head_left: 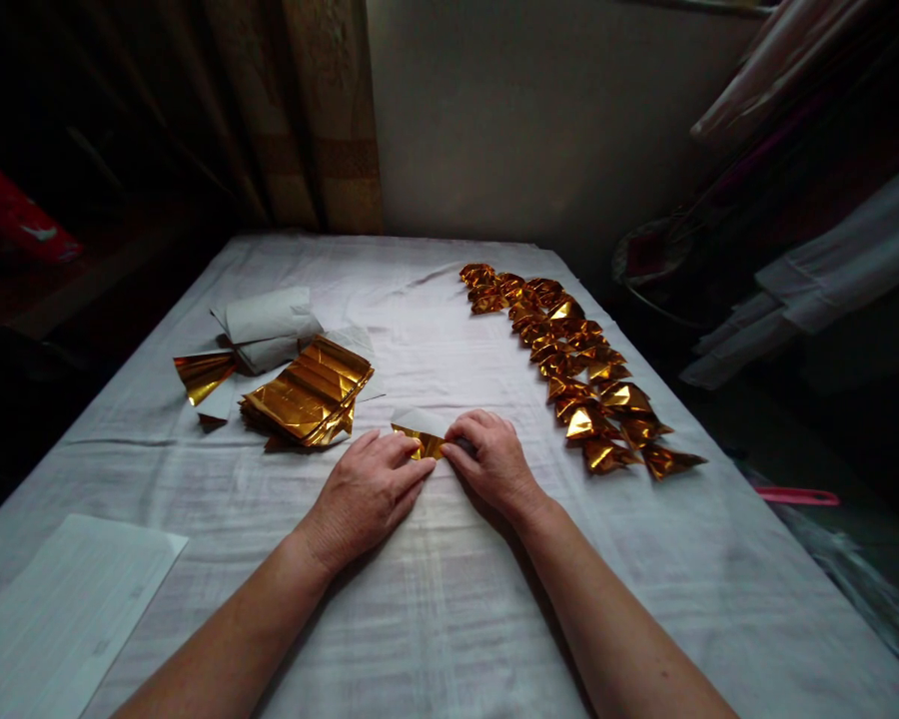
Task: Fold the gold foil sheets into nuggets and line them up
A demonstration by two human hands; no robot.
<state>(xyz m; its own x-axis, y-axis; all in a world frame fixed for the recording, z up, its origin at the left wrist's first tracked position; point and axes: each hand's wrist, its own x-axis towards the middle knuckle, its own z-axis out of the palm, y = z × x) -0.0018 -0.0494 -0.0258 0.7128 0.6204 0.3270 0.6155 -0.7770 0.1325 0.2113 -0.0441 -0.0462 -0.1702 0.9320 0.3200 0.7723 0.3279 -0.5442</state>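
Centrally, just above mid-frame, the left hand (367, 491) is lying with fingers stretched flat, tips pressing a small gold foil piece (418, 440) on the table (449, 619). The right hand (495, 461) is curling its fingers onto the foil's other edge; whether it is pinching I cannot tell. Folded gold pieces (580, 364) are lining the right.

The left hand (367, 494) and right hand (494, 461) are bare, and so are both forearms behind them.

Left hand (367, 494), right hand (494, 459) pinch gold foil piece (418, 440) on white cloth (449, 619); foil stack (311, 391) left, folded pieces (580, 369) right.
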